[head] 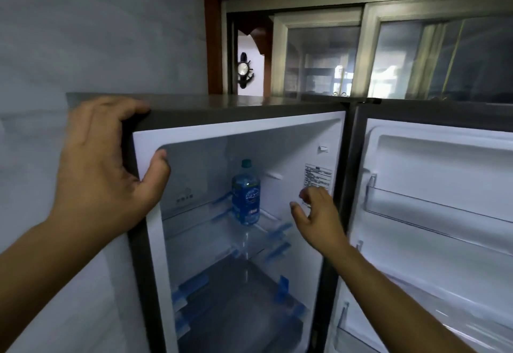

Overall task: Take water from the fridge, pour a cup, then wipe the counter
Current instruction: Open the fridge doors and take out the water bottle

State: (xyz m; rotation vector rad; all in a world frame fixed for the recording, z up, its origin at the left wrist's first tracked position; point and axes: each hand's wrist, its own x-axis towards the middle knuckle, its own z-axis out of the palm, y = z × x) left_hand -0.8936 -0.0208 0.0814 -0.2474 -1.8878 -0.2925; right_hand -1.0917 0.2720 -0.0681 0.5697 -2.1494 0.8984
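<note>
The fridge [238,115] stands open in front of me, its door [433,174] swung out to the right. A clear water bottle [246,194] with a blue label and a green cap stands upright on the top glass shelf, toward the back. My left hand [102,169] grips the fridge's top left front corner, thumb on the inner rim. My right hand [319,216] reaches inside the compartment with fingers apart, to the right of the bottle and not touching it. It holds nothing.
Glass shelves [222,241] with blue tape strips sit below the bottle. The door's inner racks [433,213] hold nothing that I can see. A grey tiled wall [97,33] is to the left. Sliding glass windows [388,58] in a wooden frame lie behind the fridge.
</note>
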